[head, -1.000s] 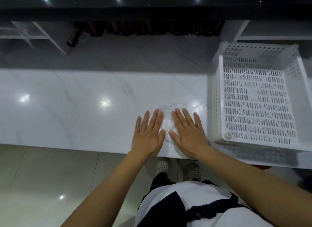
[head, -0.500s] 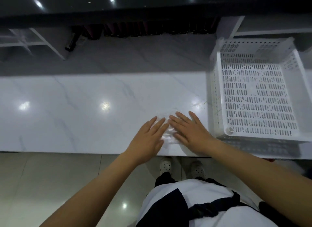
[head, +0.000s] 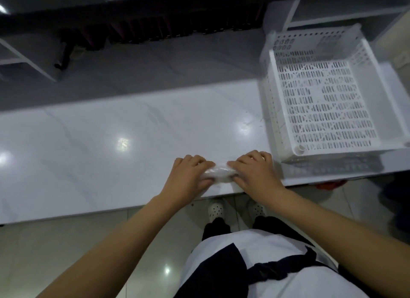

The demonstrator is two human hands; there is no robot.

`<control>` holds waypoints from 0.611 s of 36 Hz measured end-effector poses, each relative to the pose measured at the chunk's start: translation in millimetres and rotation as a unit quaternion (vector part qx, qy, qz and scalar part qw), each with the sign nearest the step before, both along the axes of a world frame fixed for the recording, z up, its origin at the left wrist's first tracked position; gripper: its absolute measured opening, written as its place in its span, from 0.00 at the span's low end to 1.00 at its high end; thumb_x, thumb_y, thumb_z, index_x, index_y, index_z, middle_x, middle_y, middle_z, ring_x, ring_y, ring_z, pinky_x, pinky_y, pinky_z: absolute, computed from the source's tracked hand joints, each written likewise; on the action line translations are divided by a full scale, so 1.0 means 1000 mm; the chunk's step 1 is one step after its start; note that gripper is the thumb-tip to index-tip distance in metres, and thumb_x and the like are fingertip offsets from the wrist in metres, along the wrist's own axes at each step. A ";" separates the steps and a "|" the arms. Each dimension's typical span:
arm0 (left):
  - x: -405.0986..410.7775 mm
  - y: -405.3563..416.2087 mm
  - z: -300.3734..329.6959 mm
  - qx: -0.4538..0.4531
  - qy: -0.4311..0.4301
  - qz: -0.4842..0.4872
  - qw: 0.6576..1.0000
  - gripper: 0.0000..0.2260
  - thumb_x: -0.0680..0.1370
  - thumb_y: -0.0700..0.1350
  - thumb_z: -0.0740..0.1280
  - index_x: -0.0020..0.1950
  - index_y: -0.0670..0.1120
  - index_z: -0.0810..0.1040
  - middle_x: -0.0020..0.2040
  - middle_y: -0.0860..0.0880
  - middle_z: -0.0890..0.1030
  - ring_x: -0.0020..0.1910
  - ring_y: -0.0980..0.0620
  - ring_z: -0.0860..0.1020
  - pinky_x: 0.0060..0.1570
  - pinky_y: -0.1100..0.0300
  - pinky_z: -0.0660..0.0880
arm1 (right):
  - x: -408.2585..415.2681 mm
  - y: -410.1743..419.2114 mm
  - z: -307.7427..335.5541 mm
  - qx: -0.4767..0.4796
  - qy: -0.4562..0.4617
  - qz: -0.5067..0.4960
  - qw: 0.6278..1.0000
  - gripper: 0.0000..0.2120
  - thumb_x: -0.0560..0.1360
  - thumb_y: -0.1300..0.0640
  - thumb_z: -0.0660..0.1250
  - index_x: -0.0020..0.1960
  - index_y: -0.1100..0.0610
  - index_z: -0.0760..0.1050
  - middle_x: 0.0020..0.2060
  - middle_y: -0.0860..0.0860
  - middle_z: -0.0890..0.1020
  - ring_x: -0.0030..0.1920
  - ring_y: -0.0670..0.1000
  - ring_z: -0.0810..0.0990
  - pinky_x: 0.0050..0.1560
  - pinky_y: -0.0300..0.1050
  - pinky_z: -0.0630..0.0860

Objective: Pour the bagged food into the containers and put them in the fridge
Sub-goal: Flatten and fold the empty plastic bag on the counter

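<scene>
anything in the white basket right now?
No: the white basket on the counter shows only its bare perforated floor, while both hands, left and right, grip the clear plastic bag beside it.

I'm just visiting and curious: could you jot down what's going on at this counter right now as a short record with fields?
Setting: white marble-look counter, seen from a head-worn camera
Left hand: fingers curled, gripping the left end of the bag
Right hand: fingers curled, gripping the right end
Item held: crumpled clear plastic bag, bunched between both hands at the counter's near edge; contents cannot be told
Nearby: white perforated basket to the right, nothing visible inside
Containers, fridge: not in view
</scene>
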State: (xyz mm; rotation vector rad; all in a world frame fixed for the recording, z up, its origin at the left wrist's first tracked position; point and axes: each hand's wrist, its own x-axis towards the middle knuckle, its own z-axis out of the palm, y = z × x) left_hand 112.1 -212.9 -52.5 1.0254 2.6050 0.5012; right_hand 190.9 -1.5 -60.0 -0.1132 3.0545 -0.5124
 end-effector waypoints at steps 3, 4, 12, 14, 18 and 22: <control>0.006 -0.004 0.001 0.051 -0.023 0.004 0.998 0.07 0.75 0.45 0.74 0.52 0.51 0.83 0.45 0.52 0.82 0.45 0.46 0.75 0.47 0.52 0.66 | 0.004 -0.001 0.003 0.000 -0.027 -0.026 0.999 0.06 0.73 0.53 0.73 0.50 0.47 0.84 0.44 0.44 0.84 0.52 0.53 0.77 0.53 0.48 0.57; 0.008 -0.006 0.002 0.064 -0.033 0.006 0.997 0.06 0.74 0.42 0.73 0.46 0.54 0.81 0.39 0.55 0.79 0.42 0.48 0.73 0.45 0.53 0.64 | 0.006 0.001 0.003 -0.010 -0.050 -0.044 0.998 0.06 0.75 0.52 0.70 0.50 0.46 0.84 0.44 0.43 0.84 0.54 0.52 0.74 0.53 0.47 0.56; 0.040 -0.011 0.007 0.248 -0.164 0.092 0.950 0.11 0.75 0.36 0.72 0.53 0.49 0.86 0.45 0.58 0.83 0.46 0.64 0.79 0.45 0.72 0.71 | 0.042 0.006 0.031 -0.157 -0.150 -0.171 0.961 0.04 0.74 0.50 0.71 0.43 0.46 0.85 0.39 0.46 0.82 0.52 0.53 0.77 0.54 0.49 0.66; 0.048 -0.005 0.009 0.252 -0.176 0.109 0.945 0.12 0.75 0.35 0.72 0.52 0.50 0.86 0.46 0.56 0.84 0.46 0.59 0.80 0.43 0.67 0.74 | 0.052 0.003 0.040 -0.115 -0.150 -0.168 0.967 0.06 0.74 0.44 0.70 0.46 0.45 0.83 0.46 0.45 0.81 0.55 0.53 0.74 0.55 0.49 0.64; 0.060 0.013 0.020 0.258 -0.147 0.088 0.951 0.12 0.75 0.35 0.72 0.51 0.51 0.86 0.42 0.52 0.83 0.42 0.55 0.79 0.40 0.59 0.74 | 0.071 0.001 0.064 -0.042 -0.074 -0.178 0.980 0.27 0.70 0.38 0.72 0.66 0.45 0.76 0.60 0.47 0.75 0.62 0.54 0.68 0.63 0.51 0.59; 0.077 0.032 0.034 0.254 -0.116 0.096 0.955 0.09 0.76 0.39 0.71 0.51 0.52 0.86 0.42 0.54 0.83 0.42 0.56 0.78 0.40 0.58 0.76 | 0.090 0.014 0.086 -0.047 0.020 -0.177 0.983 0.25 0.69 0.46 0.76 0.64 0.48 0.78 0.56 0.51 0.77 0.59 0.55 0.71 0.61 0.52 0.61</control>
